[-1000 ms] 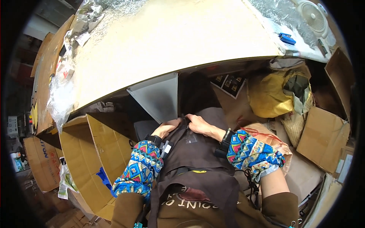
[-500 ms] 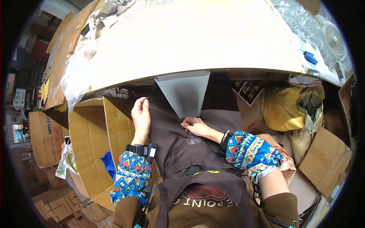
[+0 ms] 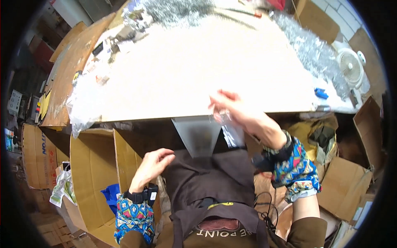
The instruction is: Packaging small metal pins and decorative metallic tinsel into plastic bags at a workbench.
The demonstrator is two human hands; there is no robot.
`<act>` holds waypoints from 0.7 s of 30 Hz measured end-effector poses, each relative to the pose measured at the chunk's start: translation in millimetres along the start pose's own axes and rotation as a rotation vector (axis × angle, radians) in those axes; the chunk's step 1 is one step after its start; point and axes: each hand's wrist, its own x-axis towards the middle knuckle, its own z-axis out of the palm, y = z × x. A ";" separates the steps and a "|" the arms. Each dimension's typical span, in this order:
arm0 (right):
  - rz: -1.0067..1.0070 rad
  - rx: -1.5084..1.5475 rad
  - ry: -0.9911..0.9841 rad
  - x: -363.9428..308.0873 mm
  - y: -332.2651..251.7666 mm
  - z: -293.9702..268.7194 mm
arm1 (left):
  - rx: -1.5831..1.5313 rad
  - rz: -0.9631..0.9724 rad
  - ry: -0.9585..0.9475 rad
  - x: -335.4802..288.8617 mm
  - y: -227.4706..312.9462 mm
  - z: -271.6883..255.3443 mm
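Observation:
My right hand (image 3: 242,113), a little blurred, is raised over the table's near edge. Its fingers close on the top of a small clear plastic bag (image 3: 234,136), which hangs down below the hand; what is inside it I cannot make out. Left of the bag, a grey tapered chute (image 3: 197,136) slopes from the table edge toward my lap, narrow end nearest me. My left hand (image 3: 152,167) hovers beside the cardboard box at the left, its fingers loosely bent and apart, with nothing in it.
A pale table (image 3: 198,70) spans the far side, with clear plastic bags (image 3: 87,103) and scraps at its left. A heap of shiny pieces (image 3: 178,12) lies at the back. An open cardboard box (image 3: 93,173) stands left; a white fan (image 3: 350,65) is far right.
My right hand has risen from the chute's lower end to above the table edge, taking the plastic bag up with it. My left hand has lowered slightly. The view has tilted up.

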 end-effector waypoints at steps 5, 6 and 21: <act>-0.385 -0.601 0.304 66.6 -15.6 -29.3 | -0.659 0.108 -0.065 16.9 54.6 -4.5; -0.416 -0.299 0.231 68.8 -2.6 -29.5 | -0.797 0.145 -0.039 26.0 64.9 -1.1; -0.329 -0.760 -0.145 3.5 -9.8 -9.3 | -1.164 0.279 0.104 63.9 85.2 19.0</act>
